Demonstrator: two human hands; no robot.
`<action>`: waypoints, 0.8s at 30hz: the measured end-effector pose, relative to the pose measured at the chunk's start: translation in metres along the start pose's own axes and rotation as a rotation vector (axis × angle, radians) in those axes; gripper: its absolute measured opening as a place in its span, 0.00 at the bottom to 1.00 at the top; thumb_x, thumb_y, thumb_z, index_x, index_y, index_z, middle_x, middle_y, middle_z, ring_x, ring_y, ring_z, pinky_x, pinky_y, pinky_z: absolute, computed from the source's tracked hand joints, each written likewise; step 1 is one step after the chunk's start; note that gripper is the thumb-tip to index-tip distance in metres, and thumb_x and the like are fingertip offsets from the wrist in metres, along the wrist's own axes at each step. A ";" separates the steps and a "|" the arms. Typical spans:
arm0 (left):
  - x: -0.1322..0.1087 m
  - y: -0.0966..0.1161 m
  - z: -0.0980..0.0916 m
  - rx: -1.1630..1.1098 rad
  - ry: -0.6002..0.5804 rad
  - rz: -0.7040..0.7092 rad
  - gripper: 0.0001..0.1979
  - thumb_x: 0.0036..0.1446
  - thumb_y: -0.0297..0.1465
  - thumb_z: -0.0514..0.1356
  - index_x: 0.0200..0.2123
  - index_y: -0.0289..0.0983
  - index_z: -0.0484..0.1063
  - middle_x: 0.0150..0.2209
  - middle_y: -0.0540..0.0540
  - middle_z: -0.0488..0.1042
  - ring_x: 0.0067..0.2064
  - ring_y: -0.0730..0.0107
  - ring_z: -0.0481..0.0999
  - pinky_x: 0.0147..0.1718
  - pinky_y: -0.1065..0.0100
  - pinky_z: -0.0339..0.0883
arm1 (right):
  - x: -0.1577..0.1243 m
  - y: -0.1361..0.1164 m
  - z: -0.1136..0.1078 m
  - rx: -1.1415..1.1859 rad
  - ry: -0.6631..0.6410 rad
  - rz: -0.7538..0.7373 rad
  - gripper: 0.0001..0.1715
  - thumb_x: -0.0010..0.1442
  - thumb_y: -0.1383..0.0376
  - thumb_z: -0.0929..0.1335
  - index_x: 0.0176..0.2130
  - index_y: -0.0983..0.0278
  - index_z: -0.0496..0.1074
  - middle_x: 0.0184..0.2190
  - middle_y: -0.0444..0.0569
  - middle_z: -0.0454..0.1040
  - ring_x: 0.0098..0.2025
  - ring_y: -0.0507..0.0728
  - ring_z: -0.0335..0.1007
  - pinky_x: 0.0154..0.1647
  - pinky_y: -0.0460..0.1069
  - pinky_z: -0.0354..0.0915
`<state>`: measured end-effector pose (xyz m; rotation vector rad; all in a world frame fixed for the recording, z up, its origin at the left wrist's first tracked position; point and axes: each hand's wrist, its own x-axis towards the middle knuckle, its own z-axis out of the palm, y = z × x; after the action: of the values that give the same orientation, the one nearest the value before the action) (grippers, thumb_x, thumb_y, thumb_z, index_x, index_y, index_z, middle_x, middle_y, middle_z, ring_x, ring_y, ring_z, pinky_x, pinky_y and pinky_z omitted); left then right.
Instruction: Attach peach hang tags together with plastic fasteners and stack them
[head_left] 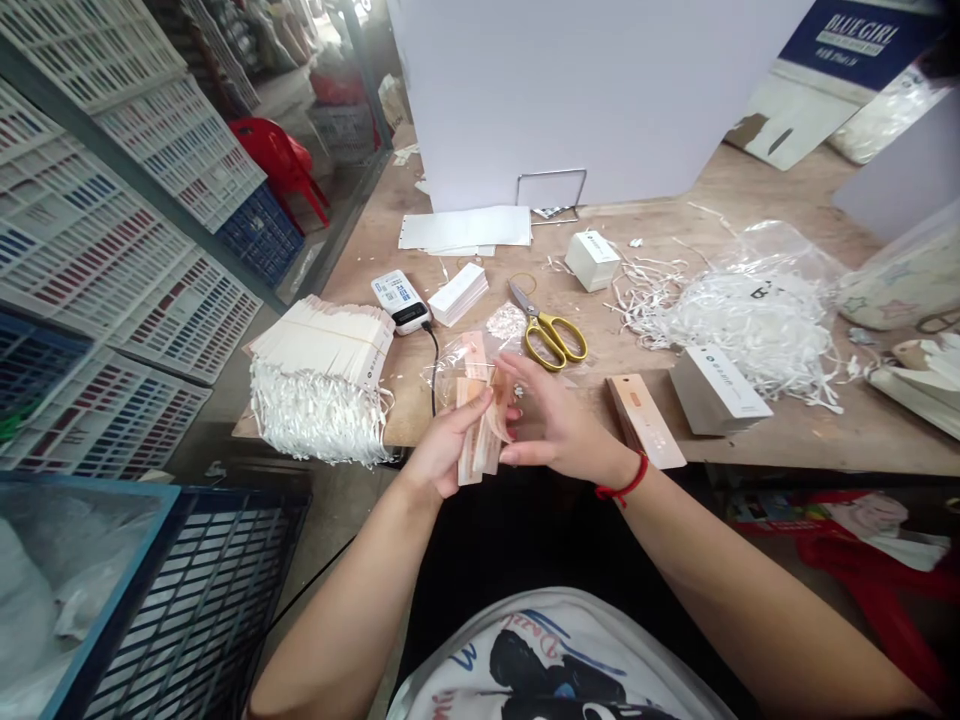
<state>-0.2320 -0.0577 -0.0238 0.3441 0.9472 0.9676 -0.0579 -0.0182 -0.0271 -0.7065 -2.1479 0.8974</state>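
Observation:
My left hand (444, 440) is closed around a small stack of peach paper hang tags (474, 440), its thumb on top. One tag at the stack's right side curves outward. My right hand (559, 420), a red cord at its wrist, is beside the stack with thumb and index finger spread apart; its fingertips are at the tags' edge. Just beyond the hands lie another peach tag (472, 347) and a clear plastic bag (450, 360). Yellow-handled scissors (551, 335) rest on the table past my right hand. More peach tags (645, 420) are piled at the front edge.
A big bundle of tags with white strings (322, 380) stands at the left. Behind are a white device (401, 300) with a black cable and a stack of white cards (459, 293). Rightward are white card blocks (720, 390) and a heap of white strings (765, 310). Crates (97, 230) flank the table.

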 end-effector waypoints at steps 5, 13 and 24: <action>0.005 -0.002 -0.004 -0.068 0.001 -0.001 0.13 0.63 0.35 0.63 0.40 0.29 0.78 0.32 0.40 0.81 0.29 0.65 0.81 0.32 0.67 0.76 | 0.006 -0.002 0.006 -0.171 -0.061 0.005 0.71 0.42 0.37 0.77 0.71 0.59 0.48 0.65 0.63 0.63 0.66 0.74 0.61 0.66 0.72 0.53; 0.006 -0.007 -0.005 -0.147 -0.024 -0.027 0.11 0.60 0.33 0.66 0.43 0.32 0.77 0.33 0.42 0.81 0.31 0.65 0.81 0.33 0.67 0.76 | 0.002 -0.012 0.022 -0.353 -0.069 0.001 0.72 0.41 0.45 0.80 0.71 0.60 0.46 0.67 0.67 0.55 0.69 0.74 0.52 0.68 0.72 0.49; 0.002 0.009 -0.011 0.036 -0.011 -0.052 0.15 0.60 0.36 0.66 0.43 0.30 0.79 0.30 0.42 0.80 0.26 0.69 0.79 0.23 0.73 0.71 | 0.005 0.008 0.009 0.051 0.078 0.119 0.54 0.54 0.47 0.75 0.70 0.59 0.54 0.66 0.58 0.65 0.65 0.69 0.64 0.63 0.66 0.64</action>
<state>-0.2458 -0.0526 -0.0255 0.3530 0.9606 0.9013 -0.0659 -0.0133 -0.0359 -0.8373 -2.0247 0.9682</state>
